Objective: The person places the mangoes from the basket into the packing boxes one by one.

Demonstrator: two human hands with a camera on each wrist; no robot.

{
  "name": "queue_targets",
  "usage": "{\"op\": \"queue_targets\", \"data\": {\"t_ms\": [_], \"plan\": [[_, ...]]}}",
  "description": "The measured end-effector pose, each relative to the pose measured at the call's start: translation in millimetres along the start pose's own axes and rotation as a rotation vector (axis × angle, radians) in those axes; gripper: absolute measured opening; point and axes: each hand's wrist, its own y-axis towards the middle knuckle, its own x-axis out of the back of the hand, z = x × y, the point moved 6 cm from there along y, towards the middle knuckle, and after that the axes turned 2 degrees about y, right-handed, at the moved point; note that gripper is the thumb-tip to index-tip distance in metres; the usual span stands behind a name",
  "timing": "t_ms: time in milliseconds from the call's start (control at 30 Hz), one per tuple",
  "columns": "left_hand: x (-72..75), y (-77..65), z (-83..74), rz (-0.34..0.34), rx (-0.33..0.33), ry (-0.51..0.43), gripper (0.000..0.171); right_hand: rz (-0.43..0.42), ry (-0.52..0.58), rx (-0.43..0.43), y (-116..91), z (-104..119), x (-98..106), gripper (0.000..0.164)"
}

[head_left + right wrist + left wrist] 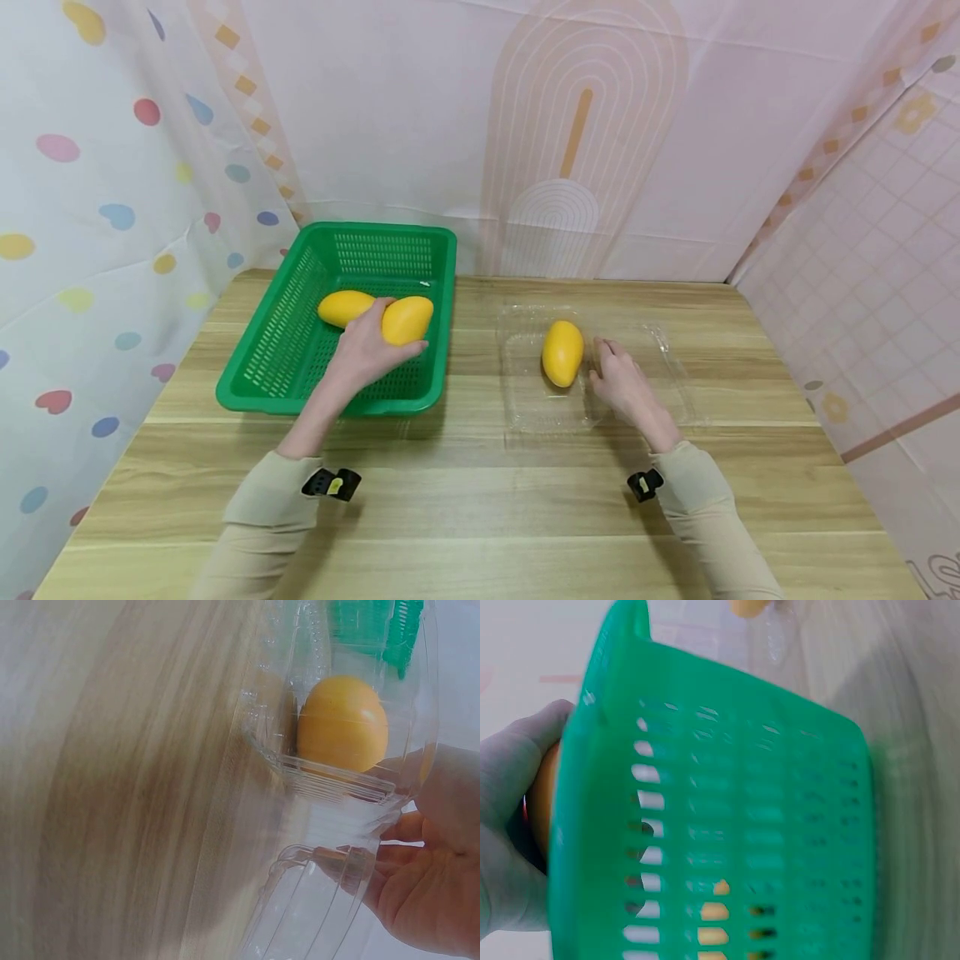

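Note:
My left hand (367, 342) grips a yellow mango (408, 320) over the inside of the green plastic basket (247, 400). A second mango (343, 308) lies in the basket, just left of the held one. In the left wrist view, the basket's slotted side (727, 787) covers most of the held mango. My right hand (624, 383) rests with loosely bent fingers at the middle fold of a clear plastic clamshell box (525, 408). Another mango (562, 354) lies in the box's left half, beside the right fingertips. The right wrist view shows fingers (390, 859) through the clear plastic.
Both containers stand on a wood-grain table (480, 500), the basket on the left and the opened box on the right. Patterned cloth (420, 100) hangs behind the table and along both sides. Each wrist carries a black strap (331, 483).

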Motion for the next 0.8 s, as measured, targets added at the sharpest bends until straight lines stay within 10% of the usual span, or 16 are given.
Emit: {"op": "queue_targets", "data": {"t_ms": [800], "plan": [[-29.7, 8.4, -88.0, 0.042, -0.088, -0.067, 0.078, -0.016, -0.010, 0.011, 0, 0, -1, 0.060]]}}
